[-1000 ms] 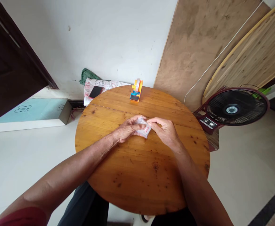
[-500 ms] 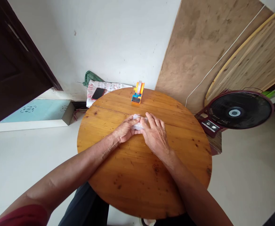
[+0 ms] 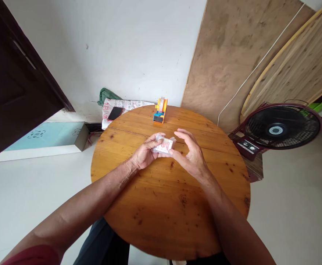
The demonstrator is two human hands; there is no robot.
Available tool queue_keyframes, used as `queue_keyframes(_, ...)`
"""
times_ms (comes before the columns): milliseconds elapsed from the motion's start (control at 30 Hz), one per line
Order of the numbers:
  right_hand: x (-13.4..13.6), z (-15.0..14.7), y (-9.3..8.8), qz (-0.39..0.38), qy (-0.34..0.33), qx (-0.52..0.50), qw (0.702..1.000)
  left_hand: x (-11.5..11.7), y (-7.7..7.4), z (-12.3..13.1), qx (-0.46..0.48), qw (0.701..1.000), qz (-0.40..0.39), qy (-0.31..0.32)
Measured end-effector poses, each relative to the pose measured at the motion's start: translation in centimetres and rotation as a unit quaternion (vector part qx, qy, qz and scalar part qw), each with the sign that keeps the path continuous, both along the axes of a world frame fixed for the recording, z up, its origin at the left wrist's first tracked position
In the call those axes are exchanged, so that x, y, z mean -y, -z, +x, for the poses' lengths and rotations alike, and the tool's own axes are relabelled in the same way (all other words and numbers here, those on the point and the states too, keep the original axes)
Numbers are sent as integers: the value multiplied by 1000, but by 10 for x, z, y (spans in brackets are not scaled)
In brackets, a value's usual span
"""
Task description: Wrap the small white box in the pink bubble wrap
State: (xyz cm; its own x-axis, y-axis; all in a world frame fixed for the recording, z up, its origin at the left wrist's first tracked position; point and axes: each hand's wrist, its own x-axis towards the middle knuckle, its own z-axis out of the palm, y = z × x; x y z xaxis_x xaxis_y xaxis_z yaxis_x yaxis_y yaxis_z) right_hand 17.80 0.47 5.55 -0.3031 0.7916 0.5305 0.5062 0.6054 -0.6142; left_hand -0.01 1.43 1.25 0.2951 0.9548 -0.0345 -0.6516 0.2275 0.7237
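Observation:
In my left hand point(image 3: 147, 151) is a small flat packet point(image 3: 165, 145) in clear bubble-like wrap, with a pale face and red marks showing through. The thumb lies on top of it and the fingers are underneath. My right hand point(image 3: 190, 154) is just right of the packet, its thumb and fingers spread wide. The right thumb tip comes close to the packet's right edge; whether it touches, I cannot tell. Both hands are over the round wooden table point(image 3: 161, 206). Beyond them stands an orange and blue tape dispenser point(image 3: 160, 110) with a roll of clear tape.
A dark phone point(image 3: 115, 113) lies on a printed white sack point(image 3: 130, 105) behind the table's left edge, beside a green bag point(image 3: 107, 95). To the right is a dark red fan point(image 3: 276, 129). A pale blue box point(image 3: 39, 136) rests on the floor at left.
My right hand has drawn back to the right and its fingers have spread. The packet now shows its pale, red-marked face. My left hand keeps its hold.

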Motion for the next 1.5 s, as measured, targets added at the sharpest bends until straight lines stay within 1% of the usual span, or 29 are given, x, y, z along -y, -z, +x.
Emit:
queue_keyframes(67, 1, -3, 1, -25, -9, 23, 999, 1, 0, 0, -2, 1000, 10, 0)
queue_keyframes(167, 1, -6, 7, -41, -7, 57, 998, 1, -1, 0, -5, 1000, 25, 1)
queue_keyframes(233, 0, -8, 12, -29, -4, 70, 997, 1, -1, 0, -9, 1000, 28, 2)
queue_keyframes(367, -5, -9, 23, 39, -8, 71, 997, 1, -1, 1, -6, 999, 32, -4)
queue_keyframes(433, -7, -9, 26, 57, -12, 70, 996, 1, 1, 1, -5, 999, 32, -6)
queue_keyframes(700, -10, -6, 29, 67, -14, 83, 994, -1, 0, -2, -9, 1000, 15, 1)
queue_keyframes(833, -12, -4, 30, 71, -13, 96, 993, -3, 1, -2, -38, 999, 17, -24)
queue_keyframes(1033, -13, -5, 34, 86, -36, 118, 989, -4, 3, 0, -69, 996, 0, -56)
queue_keyframes(1200, -15, -5, 38, 78, -37, 122, 989, -4, 3, 3, -104, 991, 24, -77)
queue_keyframes(1367, -20, -4, 44, 54, -40, 112, 991, -5, 6, 3, -135, 987, 38, -81)
queue_keyframes(1500, -20, -4, 43, 36, -32, 110, 993, -4, 6, 4, -151, 985, 43, -76)
